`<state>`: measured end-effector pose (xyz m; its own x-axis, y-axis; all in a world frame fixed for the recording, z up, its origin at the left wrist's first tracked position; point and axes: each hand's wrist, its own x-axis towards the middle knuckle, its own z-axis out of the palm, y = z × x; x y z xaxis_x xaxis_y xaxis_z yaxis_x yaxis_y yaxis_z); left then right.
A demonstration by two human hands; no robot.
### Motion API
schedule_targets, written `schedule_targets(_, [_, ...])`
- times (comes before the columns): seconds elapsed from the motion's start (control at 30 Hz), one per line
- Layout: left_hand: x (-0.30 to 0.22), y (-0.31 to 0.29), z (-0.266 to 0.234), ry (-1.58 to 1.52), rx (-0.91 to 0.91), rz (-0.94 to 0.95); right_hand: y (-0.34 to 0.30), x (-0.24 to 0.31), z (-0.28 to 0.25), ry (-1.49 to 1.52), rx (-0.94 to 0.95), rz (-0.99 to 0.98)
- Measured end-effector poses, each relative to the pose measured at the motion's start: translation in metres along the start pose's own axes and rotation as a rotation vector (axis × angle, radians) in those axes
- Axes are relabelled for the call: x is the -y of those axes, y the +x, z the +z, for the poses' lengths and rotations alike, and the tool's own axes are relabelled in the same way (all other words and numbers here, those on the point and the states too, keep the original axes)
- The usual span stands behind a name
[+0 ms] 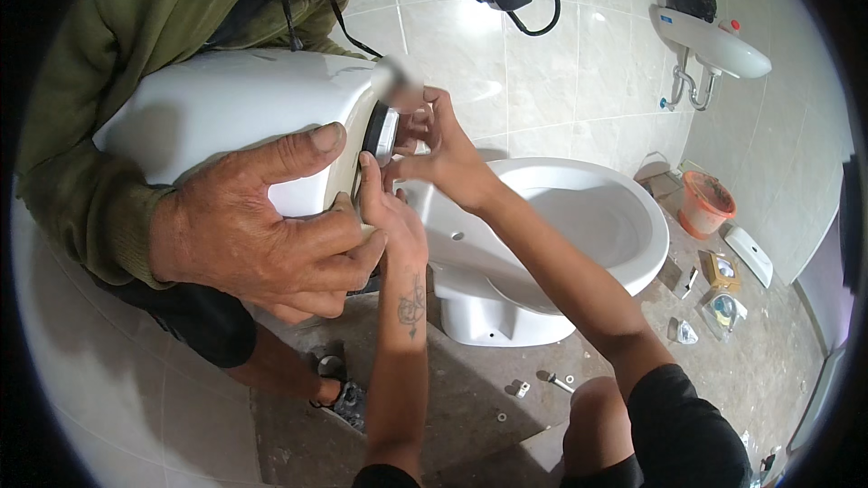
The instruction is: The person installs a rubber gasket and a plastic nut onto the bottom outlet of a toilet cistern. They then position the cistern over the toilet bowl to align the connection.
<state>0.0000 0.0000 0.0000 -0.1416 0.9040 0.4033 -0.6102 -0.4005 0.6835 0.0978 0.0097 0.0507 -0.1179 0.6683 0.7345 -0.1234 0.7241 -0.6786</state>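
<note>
The toilet cistern (240, 95) is tipped, presumably exposing its gasket (372, 131); grip by left fingers (366, 172) or right fingers (440, 107) cannot be told.

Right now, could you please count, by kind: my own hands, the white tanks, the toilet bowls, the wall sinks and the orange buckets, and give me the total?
Own hands, left hand and right hand: 2
White tank: 1
Toilet bowl: 1
Wall sink: 1
Orange bucket: 1
Total: 6
</note>
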Motion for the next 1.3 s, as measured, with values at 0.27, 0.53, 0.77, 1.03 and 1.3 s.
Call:
schedule_targets(0.27, [0.006, -0.001, -0.002, -0.018, 0.009, 0.038, -0.012, 0.001, -0.007, 0.020, 0.114, 0.041])
schedule_targets(0.53, [0.006, 0.000, 0.005, -0.011, -0.037, 0.051, -0.005, -0.017, -0.008, -0.028, 0.048, -0.195])
schedule_targets(0.77, [0.010, 0.001, 0.008, -0.014, -0.077, 0.067, 0.002, -0.012, -0.014, -0.027, 0.045, -0.156])
schedule_targets(1.03, [0.005, 0.002, 0.006, -0.017, -0.032, 0.108, -0.003, -0.014, -0.012, -0.171, 0.091, -0.056])
schedule_targets(1.3, [-0.002, -0.006, 0.012, 0.021, -0.077, 0.042, 0.005, -0.012, -0.024, 0.087, 0.190, 0.248])
